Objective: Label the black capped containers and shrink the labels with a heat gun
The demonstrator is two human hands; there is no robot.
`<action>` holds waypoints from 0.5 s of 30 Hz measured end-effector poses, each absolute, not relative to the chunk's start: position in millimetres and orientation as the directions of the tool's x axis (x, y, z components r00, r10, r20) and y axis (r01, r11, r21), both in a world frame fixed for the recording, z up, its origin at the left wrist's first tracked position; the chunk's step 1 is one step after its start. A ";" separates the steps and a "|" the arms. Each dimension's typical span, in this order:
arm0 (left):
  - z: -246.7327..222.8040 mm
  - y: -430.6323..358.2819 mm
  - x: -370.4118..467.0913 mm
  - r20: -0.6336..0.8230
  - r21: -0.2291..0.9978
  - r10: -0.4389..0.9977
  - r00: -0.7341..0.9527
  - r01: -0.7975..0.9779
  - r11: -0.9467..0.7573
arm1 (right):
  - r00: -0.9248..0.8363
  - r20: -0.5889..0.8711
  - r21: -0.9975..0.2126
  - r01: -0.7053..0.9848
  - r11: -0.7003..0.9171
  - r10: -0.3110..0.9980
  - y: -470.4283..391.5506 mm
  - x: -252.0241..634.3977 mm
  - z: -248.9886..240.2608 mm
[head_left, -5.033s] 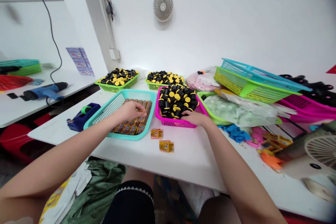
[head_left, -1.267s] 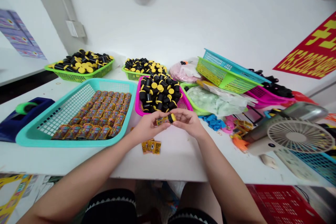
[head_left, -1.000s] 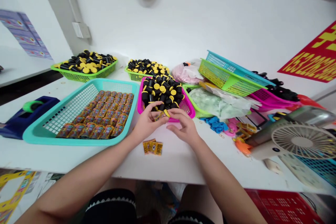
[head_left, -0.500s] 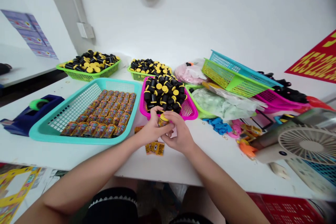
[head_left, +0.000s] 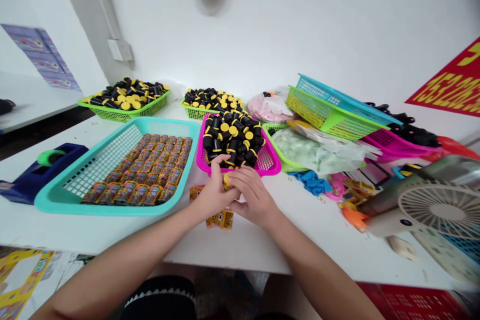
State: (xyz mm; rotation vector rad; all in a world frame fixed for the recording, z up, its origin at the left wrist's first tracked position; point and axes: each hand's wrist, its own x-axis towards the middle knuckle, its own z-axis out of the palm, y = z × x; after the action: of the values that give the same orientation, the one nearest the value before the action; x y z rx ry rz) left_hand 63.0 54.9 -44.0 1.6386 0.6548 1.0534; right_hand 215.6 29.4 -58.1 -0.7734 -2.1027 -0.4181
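My left hand and my right hand meet just in front of the pink basket. Between them is a small canister with a yellow cap, mostly hidden by the fingers. My left hand is closed around its left side, and the right fingers are wrapped over the other side. Below the hands, printed orange labels lie on the white table. The pink basket holds a heap of black canisters with yellow caps.
To the left, a turquoise basket holds rows of labelled canisters, beside a blue tape dispenser. Two green baskets of canisters stand behind. On the right are stacked baskets, blue pieces and a fan.
My right fingers have closed further over the canister, covering more of it. The hands stay together in front of the pink basket; the view has shifted slightly.
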 end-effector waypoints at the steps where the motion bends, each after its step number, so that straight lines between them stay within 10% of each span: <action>1: -44.0 54.6 62.6 0.332 0.939 0.813 0.479 -0.085 -0.334 | -0.448 0.822 0.040 0.659 0.751 0.350 28.8 215.9 -58.1; 15: -34.2 58.5 47.4 0.387 0.895 0.473 0.791 -0.197 -0.401 | -0.439 0.883 0.114 0.543 0.832 0.166 27.5 223.0 -54.7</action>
State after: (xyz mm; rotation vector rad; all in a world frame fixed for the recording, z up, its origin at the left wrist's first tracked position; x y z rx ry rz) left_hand 47.4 58.5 -34.2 1.8474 0.2110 0.7382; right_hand 223.0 27.5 -54.7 -0.5223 -2.0102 -0.4742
